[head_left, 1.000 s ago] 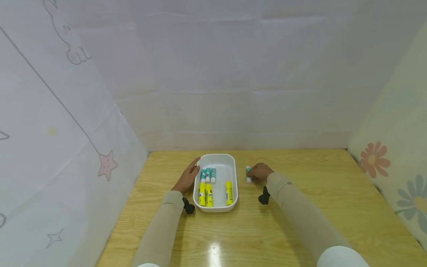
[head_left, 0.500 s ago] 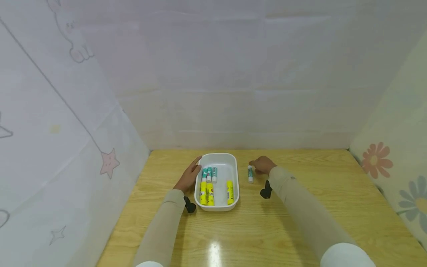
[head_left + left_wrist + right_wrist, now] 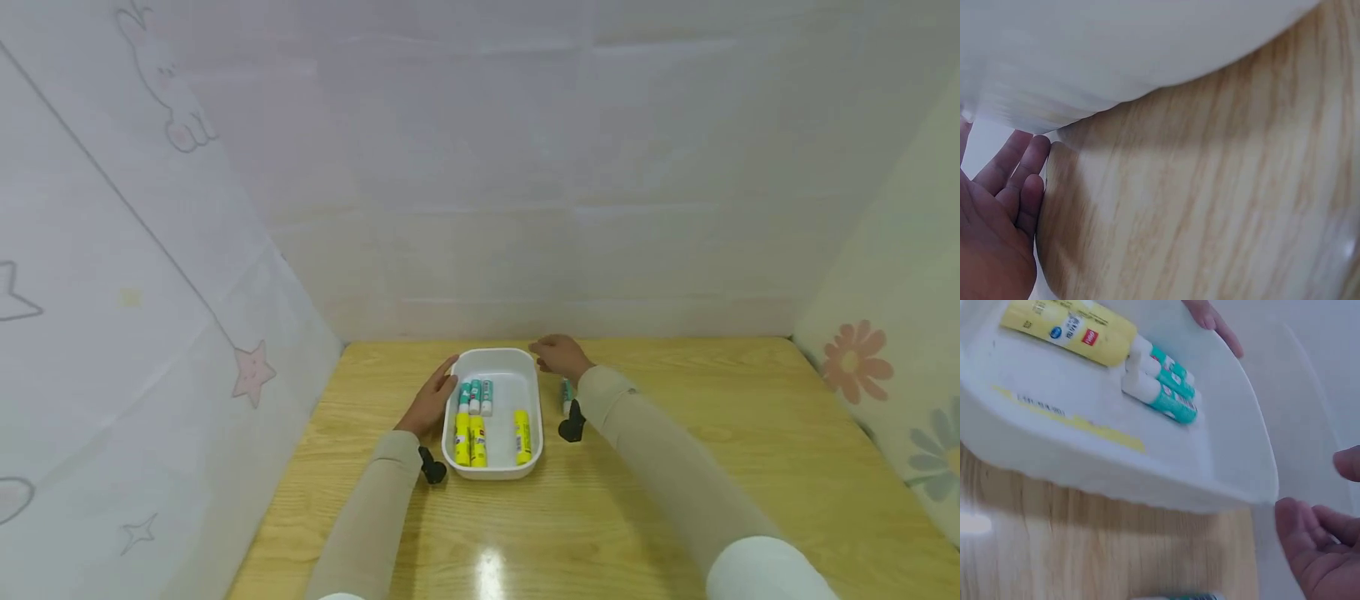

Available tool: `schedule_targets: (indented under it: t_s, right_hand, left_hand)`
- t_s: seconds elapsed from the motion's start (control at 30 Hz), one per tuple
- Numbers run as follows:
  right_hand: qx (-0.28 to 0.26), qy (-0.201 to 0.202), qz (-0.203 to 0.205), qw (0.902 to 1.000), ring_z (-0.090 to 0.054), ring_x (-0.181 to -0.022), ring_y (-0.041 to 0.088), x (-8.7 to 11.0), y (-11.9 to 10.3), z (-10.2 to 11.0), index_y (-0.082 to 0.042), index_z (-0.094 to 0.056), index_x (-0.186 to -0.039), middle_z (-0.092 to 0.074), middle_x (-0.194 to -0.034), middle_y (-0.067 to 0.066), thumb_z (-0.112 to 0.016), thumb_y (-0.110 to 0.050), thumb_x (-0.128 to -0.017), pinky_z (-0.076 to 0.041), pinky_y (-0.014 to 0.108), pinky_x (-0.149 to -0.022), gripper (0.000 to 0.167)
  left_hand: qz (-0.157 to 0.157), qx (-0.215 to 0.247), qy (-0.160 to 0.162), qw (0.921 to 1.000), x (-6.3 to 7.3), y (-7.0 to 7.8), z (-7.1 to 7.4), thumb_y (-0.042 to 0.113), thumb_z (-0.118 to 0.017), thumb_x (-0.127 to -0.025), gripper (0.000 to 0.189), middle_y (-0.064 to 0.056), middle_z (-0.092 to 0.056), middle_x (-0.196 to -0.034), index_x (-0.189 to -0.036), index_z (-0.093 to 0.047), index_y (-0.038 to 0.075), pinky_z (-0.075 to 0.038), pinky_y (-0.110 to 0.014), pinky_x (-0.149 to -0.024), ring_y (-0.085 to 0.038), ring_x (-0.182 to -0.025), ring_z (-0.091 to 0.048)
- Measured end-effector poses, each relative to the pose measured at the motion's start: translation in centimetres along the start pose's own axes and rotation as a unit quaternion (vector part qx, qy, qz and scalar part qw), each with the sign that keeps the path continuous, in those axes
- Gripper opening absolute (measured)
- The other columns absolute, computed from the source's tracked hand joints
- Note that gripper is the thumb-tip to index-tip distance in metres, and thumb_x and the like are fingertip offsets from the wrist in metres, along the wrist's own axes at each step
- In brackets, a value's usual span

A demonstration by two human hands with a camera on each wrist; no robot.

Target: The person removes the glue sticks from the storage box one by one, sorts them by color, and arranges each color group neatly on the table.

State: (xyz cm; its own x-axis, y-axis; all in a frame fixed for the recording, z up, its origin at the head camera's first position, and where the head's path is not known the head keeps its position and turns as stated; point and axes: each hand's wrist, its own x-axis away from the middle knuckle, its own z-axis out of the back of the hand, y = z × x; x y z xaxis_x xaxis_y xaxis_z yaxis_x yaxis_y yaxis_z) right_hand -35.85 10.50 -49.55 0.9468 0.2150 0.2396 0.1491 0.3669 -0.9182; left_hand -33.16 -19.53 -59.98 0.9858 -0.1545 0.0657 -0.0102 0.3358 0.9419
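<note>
A white plastic tray (image 3: 491,473) sits on the table, with three teal-and-white glue sticks (image 3: 476,397) side by side on its left and yellow glue sticks (image 3: 522,437) nearer its front. Along the tray's left side lies my left hand (image 3: 429,405), its fingers extended by the wall and rim. My right hand (image 3: 564,357) is at the tray's far right corner, holding nothing; the right wrist view shows its thumb and fingers (image 3: 1294,519) apart near the rim. One more teal glue stick (image 3: 567,397) lies on the table right of the tray, partly hidden by my right wrist.
The wooden table (image 3: 675,467) extends to both sides and toward me. Fabric walls (image 3: 465,167) with printed drawings enclose the back, left and right. A black wrist mount (image 3: 572,423) hangs under my right wrist, close to the loose glue stick.
My right hand has let go of the teal glue stick, leaving it on the table, and moved up and left to the tray's far corner. My left hand stays by the tray.
</note>
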Motion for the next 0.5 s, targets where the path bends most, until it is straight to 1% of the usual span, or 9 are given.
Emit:
schedule_targets:
  t_s: [0.1,0.2,0.23,0.33,0.4,0.47,0.5]
  right_hand:
    - [-0.034,0.007,0.028,0.999,-0.057,-0.115,0.035,-0.2,-0.1,-1.5,0.003,-0.051,-0.136,-0.047,-0.141,0.017,-0.059,-0.025,-0.098,-0.048,0.043,-0.096,0.048]
    - [-0.044,0.005,0.033,0.9985,-0.058,-0.113,0.034,-0.3,0.2,-3.1,0.002,-0.055,-0.131,-0.053,-0.134,0.016,-0.062,-0.026,-0.097,-0.05,0.041,-0.095,0.044]
    - [-0.042,0.003,0.03,0.9987,-0.058,-0.113,0.035,-0.3,0.4,-3.6,0.002,-0.056,-0.13,-0.056,-0.131,0.015,-0.062,-0.028,-0.097,-0.05,0.04,-0.095,0.044]
    - [-0.028,-0.003,0.01,0.9995,-0.059,-0.114,0.033,-0.2,0.6,-4.9,-0.001,-0.055,-0.133,-0.06,-0.125,0.014,-0.063,-0.032,-0.096,-0.048,0.041,-0.097,0.049]
    - [-0.025,-0.009,-0.008,0.9996,-0.059,-0.115,0.033,-0.1,0.6,-5.6,-0.002,-0.052,-0.138,-0.06,-0.125,0.014,-0.063,-0.034,-0.096,-0.046,0.043,-0.1,0.054]
    - [-0.022,-0.011,-0.026,0.9994,-0.058,-0.117,0.033,0.1,0.4,-6.1,-0.003,-0.049,-0.141,-0.061,-0.125,0.014,-0.063,-0.035,-0.096,-0.043,0.046,-0.102,0.057]
    - [-0.025,-0.012,-0.028,0.9992,-0.058,-0.118,0.033,0.3,0.4,-6.3,-0.002,-0.047,-0.142,-0.06,-0.126,0.014,-0.063,-0.034,-0.096,-0.042,0.047,-0.103,0.058]
  left_hand:
    - [-0.004,-0.002,0.0,1.0,0.1,0.2,-0.1,0.05,-0.043,-0.102,0.05,-0.008,-0.046,-0.145,-0.15,-0.028,0.049,-0.038,-0.056,-0.103,-0.029,-0.121,-0.054]
    - [-0.005,-0.009,-0.002,0.9999,0.2,0.4,-0.1,0.048,-0.043,-0.102,0.051,-0.008,-0.046,-0.145,-0.151,-0.028,0.047,-0.037,-0.056,-0.104,-0.029,-0.121,-0.054]
    - [-0.006,-0.013,-0.004,0.9999,0.2,0.5,-0.1,0.048,-0.043,-0.102,0.051,-0.009,-0.046,-0.145,-0.151,-0.027,0.045,-0.037,-0.056,-0.104,-0.029,-0.121,-0.053]
    - [-0.011,-0.022,-0.008,0.9997,0.3,0.6,-0.2,0.049,-0.042,-0.102,0.054,-0.009,-0.046,-0.146,-0.153,-0.026,0.042,-0.037,-0.056,-0.104,-0.029,-0.122,-0.053]
    - [-0.012,-0.023,-0.009,0.9996,0.3,0.6,-0.2,0.049,-0.042,-0.102,0.052,-0.008,-0.046,-0.146,-0.152,-0.026,0.045,-0.038,-0.055,-0.104,-0.028,-0.122,-0.053]
    - [-0.011,-0.02,-0.009,0.9997,0.4,0.7,-0.3,0.05,-0.041,-0.102,0.052,-0.008,-0.045,-0.146,-0.152,-0.027,0.045,-0.038,-0.055,-0.104,-0.028,-0.121,-0.054]
    - [-0.01,-0.019,-0.008,0.9997,0.5,0.7,-0.3,0.05,-0.041,-0.102,0.051,-0.008,-0.045,-0.146,-0.152,-0.027,0.045,-0.038,-0.055,-0.104,-0.028,-0.12,-0.054]
